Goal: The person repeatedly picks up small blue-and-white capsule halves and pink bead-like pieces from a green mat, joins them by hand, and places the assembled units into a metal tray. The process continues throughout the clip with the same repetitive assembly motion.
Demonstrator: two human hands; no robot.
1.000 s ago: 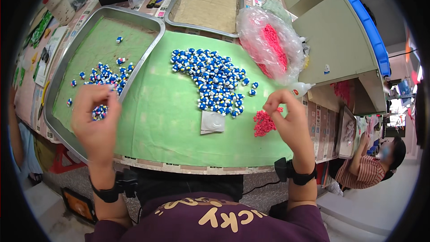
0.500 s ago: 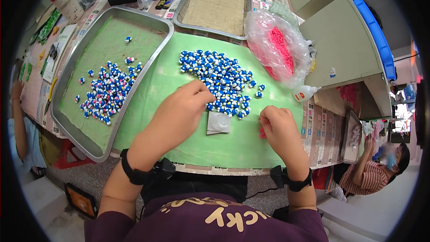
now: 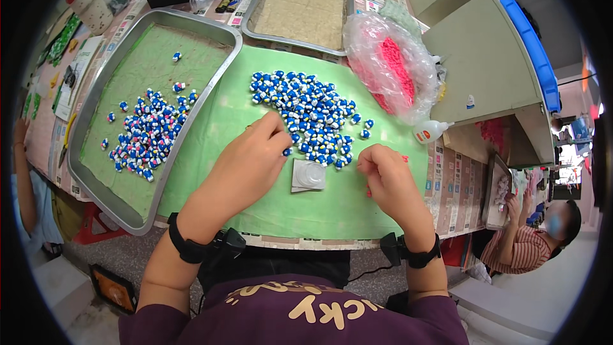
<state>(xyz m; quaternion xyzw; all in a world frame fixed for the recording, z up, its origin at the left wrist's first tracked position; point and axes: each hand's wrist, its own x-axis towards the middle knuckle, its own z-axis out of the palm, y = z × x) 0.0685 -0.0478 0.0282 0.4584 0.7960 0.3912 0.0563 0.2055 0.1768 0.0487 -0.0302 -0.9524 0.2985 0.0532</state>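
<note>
My left hand is closed in a pinch at the lower left edge of a pile of small blue-and-white figures. One such blue-and-white figure shows at its fingertips. My right hand is closed too, over the green cloth right of the pile; whatever its fingers hold is hidden. Small pink pieces lie close beside it, partly covered by the hand. Between my hands rests a small clear round dish on a pale square card.
At left, a metal tray holds more figures, some with pink bits. Beyond lies another metal tray. A plastic bag of pink pieces and a white squeeze bottle stand at right, near a cabinet. Other people sit at both sides.
A blue-and-white figure now shows at my left fingertips, slightly apart from the pile. My right hand has shifted a little up and left, and pink pieces show to its right. The view has moved slightly.
</note>
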